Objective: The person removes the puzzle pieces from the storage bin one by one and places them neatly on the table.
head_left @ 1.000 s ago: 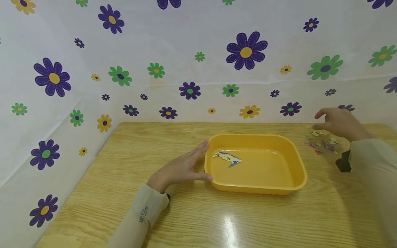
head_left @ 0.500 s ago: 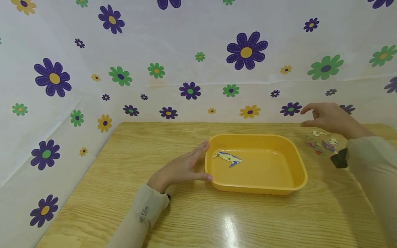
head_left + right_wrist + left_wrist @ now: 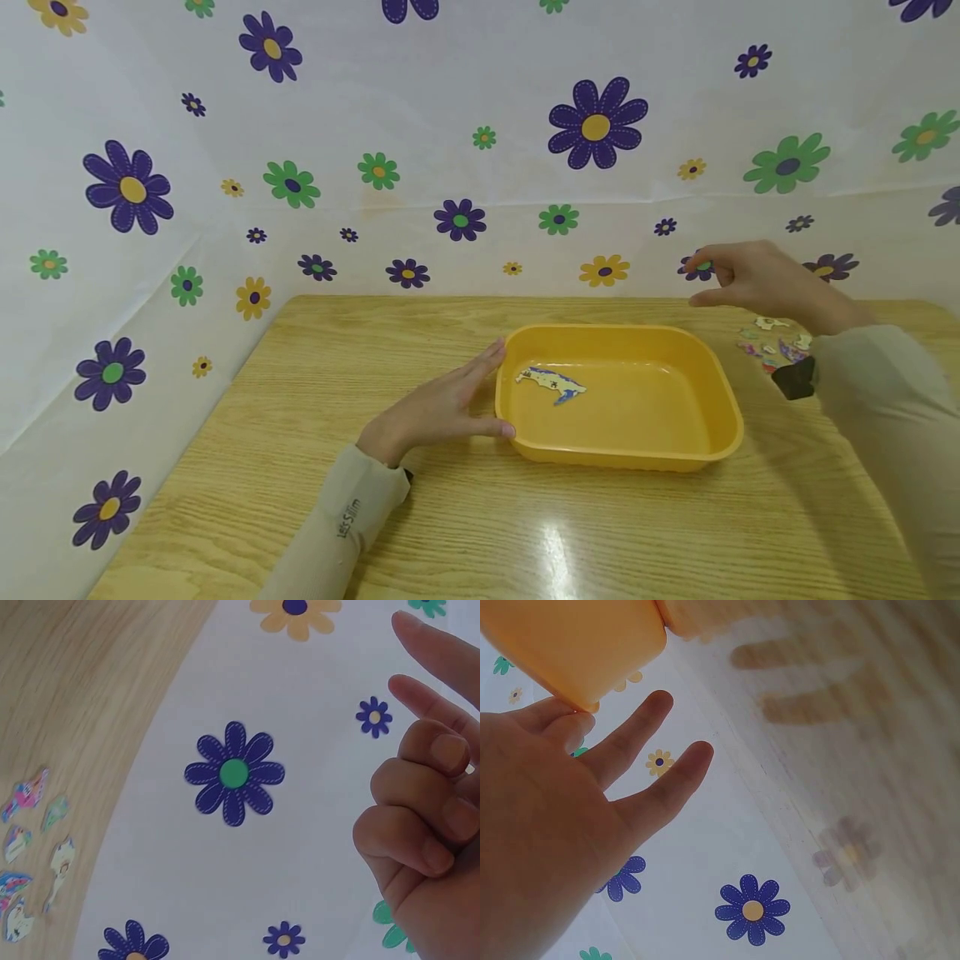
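A yellow plastic tray (image 3: 622, 457) rests on the table, with one flat, irregular cream-and-blue piece (image 3: 551, 382) lying inside near its left wall. My left hand (image 3: 435, 412) touches the tray's left side, thumb near the front corner and spread straight fingers towards the back. Above the table's back right part, my right hand (image 3: 765, 279) is raised and holds nothing. Its thumb and index finger point out with a gap between them; the other fingers are curled, as the right wrist view shows. Beneath it lie several small colourful cut-out pieces (image 3: 28, 793), partly covered by the right wrist gear.
The wooden table (image 3: 420, 533) carries the tray and loose pieces. A white flower-patterned cloth (image 3: 450, 108) stands as a backdrop behind and to the left. A black wrist mount (image 3: 795, 379) hangs below the right sleeve.
My right hand has moved left and slightly up, from over the small pieces towards the tray's back right corner, fingers unchanged. The left hand, tray and piece inside stay put.
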`<state>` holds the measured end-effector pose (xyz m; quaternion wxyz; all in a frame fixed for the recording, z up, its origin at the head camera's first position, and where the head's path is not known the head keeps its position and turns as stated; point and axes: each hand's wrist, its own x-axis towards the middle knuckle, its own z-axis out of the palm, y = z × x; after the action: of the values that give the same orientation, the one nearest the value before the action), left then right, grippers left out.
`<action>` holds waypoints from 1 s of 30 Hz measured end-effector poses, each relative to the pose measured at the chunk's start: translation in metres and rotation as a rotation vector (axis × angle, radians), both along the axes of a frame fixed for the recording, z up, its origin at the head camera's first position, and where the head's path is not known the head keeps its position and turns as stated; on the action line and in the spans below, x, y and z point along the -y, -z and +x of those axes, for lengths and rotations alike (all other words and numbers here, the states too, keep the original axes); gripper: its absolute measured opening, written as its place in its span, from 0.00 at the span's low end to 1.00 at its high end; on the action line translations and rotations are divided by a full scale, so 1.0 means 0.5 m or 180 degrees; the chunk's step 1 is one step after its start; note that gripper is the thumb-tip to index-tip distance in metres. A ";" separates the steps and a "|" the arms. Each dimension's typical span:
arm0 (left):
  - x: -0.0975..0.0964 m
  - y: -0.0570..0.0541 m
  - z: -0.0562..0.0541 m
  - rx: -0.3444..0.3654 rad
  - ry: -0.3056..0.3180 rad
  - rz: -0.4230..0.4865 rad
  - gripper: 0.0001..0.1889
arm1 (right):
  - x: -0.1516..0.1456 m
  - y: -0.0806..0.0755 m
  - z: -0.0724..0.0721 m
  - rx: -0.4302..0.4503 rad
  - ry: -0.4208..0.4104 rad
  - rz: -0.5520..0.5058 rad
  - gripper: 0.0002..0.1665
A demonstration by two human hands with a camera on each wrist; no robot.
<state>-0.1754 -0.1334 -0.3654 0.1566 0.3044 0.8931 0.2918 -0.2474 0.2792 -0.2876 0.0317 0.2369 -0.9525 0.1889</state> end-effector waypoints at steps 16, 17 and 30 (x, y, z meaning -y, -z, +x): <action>0.000 -0.001 0.000 -0.0018 0.0015 0.0012 0.57 | 0.053 -0.004 0.008 0.0111 -0.0221 -0.0145 0.21; 0.000 -0.001 0.000 -0.0015 0.0016 0.0015 0.57 | 0.056 -0.004 0.008 0.0103 -0.0260 -0.0145 0.21; 0.000 -0.001 0.000 0.0012 0.0001 0.0015 0.57 | 0.112 -0.001 0.009 0.0351 -0.0545 -0.0241 0.21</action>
<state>-0.1752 -0.1332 -0.3649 0.1577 0.3043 0.8921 0.2944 -0.2427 0.2234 -0.2871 -0.0280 0.3053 -0.9212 0.2396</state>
